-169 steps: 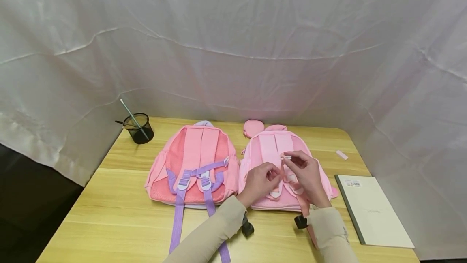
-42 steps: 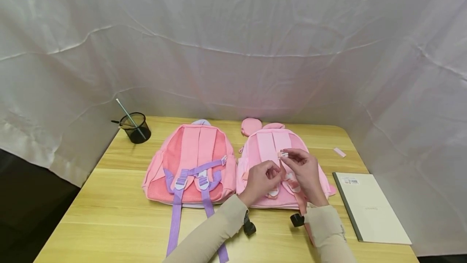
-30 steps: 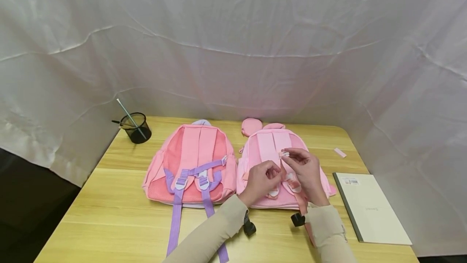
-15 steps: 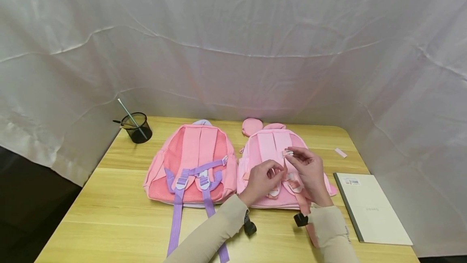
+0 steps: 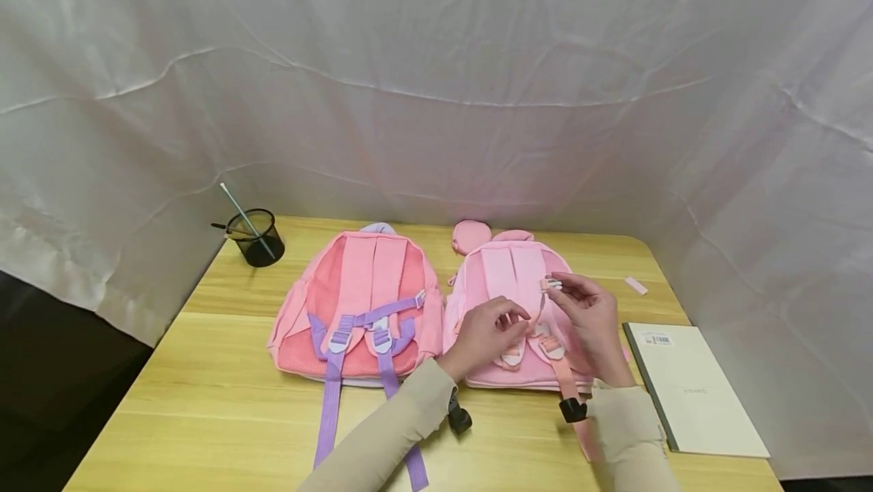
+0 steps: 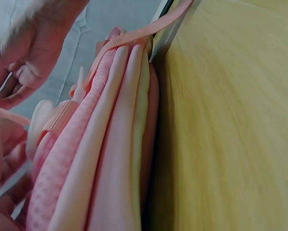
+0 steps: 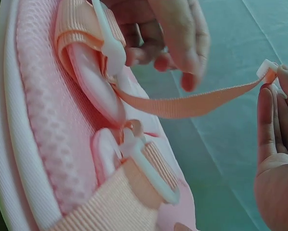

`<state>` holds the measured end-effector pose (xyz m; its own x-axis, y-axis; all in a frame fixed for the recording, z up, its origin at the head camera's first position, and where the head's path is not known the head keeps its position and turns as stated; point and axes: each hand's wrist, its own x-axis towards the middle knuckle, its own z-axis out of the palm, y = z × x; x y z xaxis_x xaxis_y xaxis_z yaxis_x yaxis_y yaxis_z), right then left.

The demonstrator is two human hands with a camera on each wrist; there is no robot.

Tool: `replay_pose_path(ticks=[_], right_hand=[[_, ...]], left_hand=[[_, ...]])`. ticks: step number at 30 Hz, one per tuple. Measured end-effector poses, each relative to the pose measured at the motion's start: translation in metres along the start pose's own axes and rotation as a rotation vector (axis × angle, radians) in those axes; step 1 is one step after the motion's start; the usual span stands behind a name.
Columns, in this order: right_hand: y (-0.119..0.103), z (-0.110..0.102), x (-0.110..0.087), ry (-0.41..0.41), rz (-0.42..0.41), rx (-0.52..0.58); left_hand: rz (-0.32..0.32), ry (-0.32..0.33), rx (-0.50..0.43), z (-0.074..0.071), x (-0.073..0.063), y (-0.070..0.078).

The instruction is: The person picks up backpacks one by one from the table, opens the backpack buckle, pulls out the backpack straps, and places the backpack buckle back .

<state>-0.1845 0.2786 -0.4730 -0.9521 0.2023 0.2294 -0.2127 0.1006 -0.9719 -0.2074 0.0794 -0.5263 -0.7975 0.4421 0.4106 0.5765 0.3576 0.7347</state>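
A light pink backpack (image 5: 477, 280) lies with its shoulder straps facing up, on the right of the head view. Above it my right hand (image 5: 592, 318) pinches a small white buckle (image 7: 268, 70) between thumb and fingers. From that buckle a peach webbing strap (image 7: 192, 103) runs back to the backpack, slightly slack. My left hand (image 5: 487, 333) hovers over the lower shoulder straps, its fingers loosely bent and apart from the webbing in the right wrist view. White strap adjusters (image 7: 153, 171) sit at the lower ends of the shoulder straps.
A coral backpack (image 5: 355, 302) with purple straps (image 5: 330, 408) lies close on the left. A black mesh pen holder (image 5: 262, 246) stands at the back left. On the right are a notebook (image 5: 699, 393) and a small pink strip (image 5: 636, 285). A round pink pouch (image 5: 471, 236) lies behind.
My left fingers, earlier pinching the peach strap, have let go of it. My right hand has moved to the right with the buckle, drawing the strap along.
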Motion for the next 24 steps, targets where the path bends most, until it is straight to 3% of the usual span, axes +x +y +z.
replay_pose_path(ticks=[7, 16, 24], right_hand=[[-0.003, -0.012, -0.002, 0.03, 0.058, -0.043], [-0.005, -0.026, -0.003, 0.05, 0.065, -0.053], [0.0, -0.038, -0.008, 0.054, 0.055, 0.016]], left_hand=[[-0.029, -0.022, 0.031, -0.003, -0.007, -0.008], [-0.021, -0.038, 0.072, -0.006, -0.015, -0.01], [-0.025, -0.037, 0.056, -0.006, -0.017, -0.013]])
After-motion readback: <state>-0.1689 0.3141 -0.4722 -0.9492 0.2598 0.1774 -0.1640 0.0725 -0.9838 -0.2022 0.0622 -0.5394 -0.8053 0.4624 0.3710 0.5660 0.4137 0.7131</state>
